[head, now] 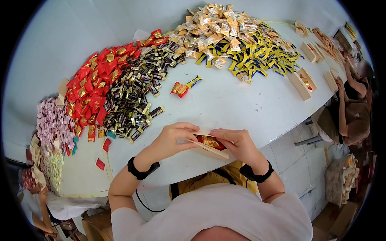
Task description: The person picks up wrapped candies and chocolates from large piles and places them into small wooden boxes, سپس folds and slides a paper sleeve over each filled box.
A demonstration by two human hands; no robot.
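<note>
Near the table's front edge, a small cream cardboard box (211,151) lies between my hands, with red-and-gold wrapped sweets (211,141) showing inside. My left hand (178,137) pinches its left end between thumb and fingers. My right hand (236,140) holds the far right side, fingertips on the upper flap. Beyond the hands, a red-and-gold packet (179,89) lies beside a yellow-and-blue one (194,81). To the left is a heap of dark brown and gold wrapped sweets (129,101), with red packets (96,78) behind it.
Beige packets (217,24) and yellow-and-blue packets (256,57) are heaped at the back. Pink packets (52,123) lie far left. An upright filled box (301,86) stands at right on the white table (229,105). People sit at both sides; a stool (313,140) is at right.
</note>
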